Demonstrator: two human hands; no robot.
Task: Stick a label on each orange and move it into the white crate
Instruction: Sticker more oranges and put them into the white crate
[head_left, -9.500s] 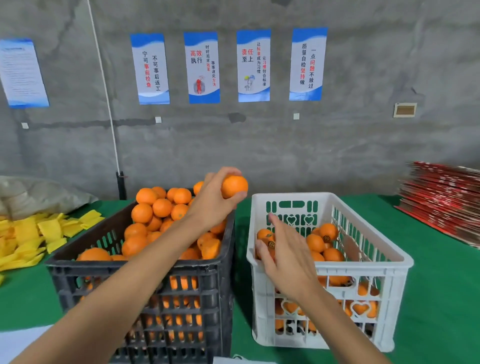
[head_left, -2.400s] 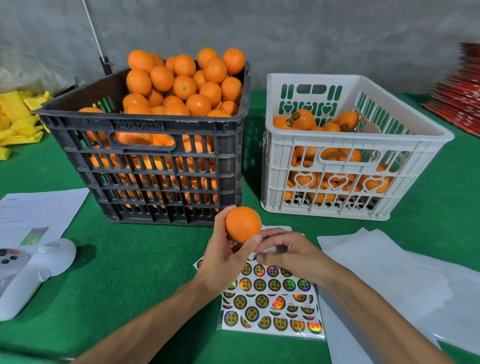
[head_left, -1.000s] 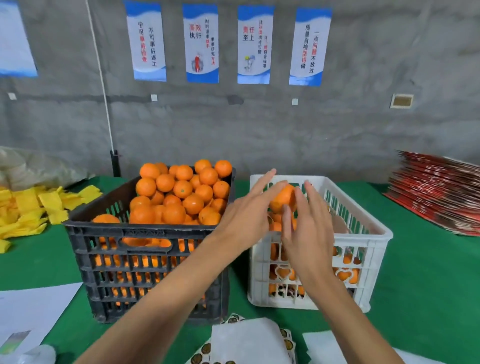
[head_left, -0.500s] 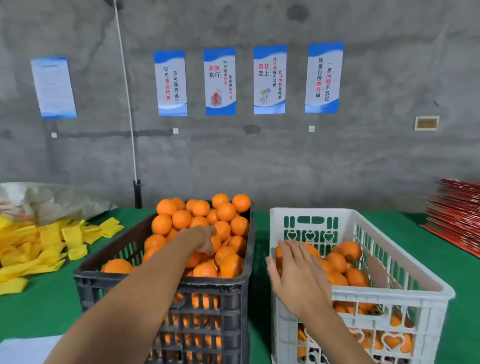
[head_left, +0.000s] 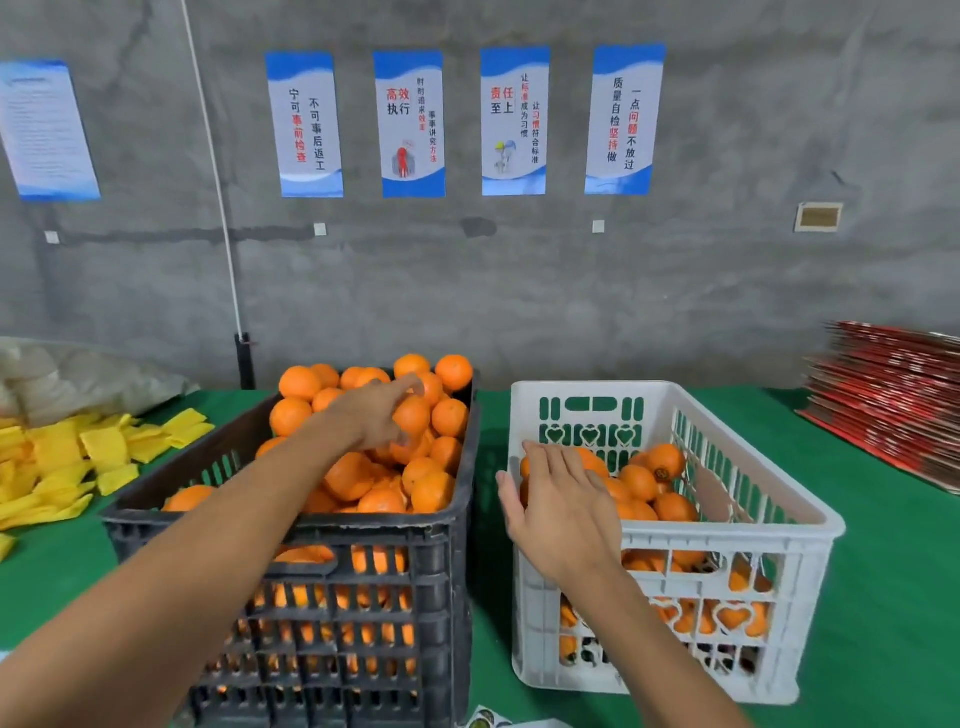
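A black crate (head_left: 311, 530) on the left is heaped with unlabelled oranges. My left hand (head_left: 374, 415) reaches over the pile, its index finger and thumb curled round one orange (head_left: 415, 415) that still lies among the others. On the right stands the white crate (head_left: 737, 530), partly filled with oranges (head_left: 670, 506), some showing a round label. My right hand (head_left: 561, 499) hovers over the white crate's near left corner, fingers relaxed and holding nothing.
Both crates stand on a green table cover (head_left: 893, 571). Yellow pieces (head_left: 62, 457) lie at the left, with a pale bag (head_left: 78, 379) behind them. A red stack (head_left: 893, 395) sits at the right. A sticker sheet's corner (head_left: 485, 719) shows at the bottom edge.
My left hand has moved farther back over the black crate's pile and closed round an orange. My right hand stays over the white crate, holding nothing.
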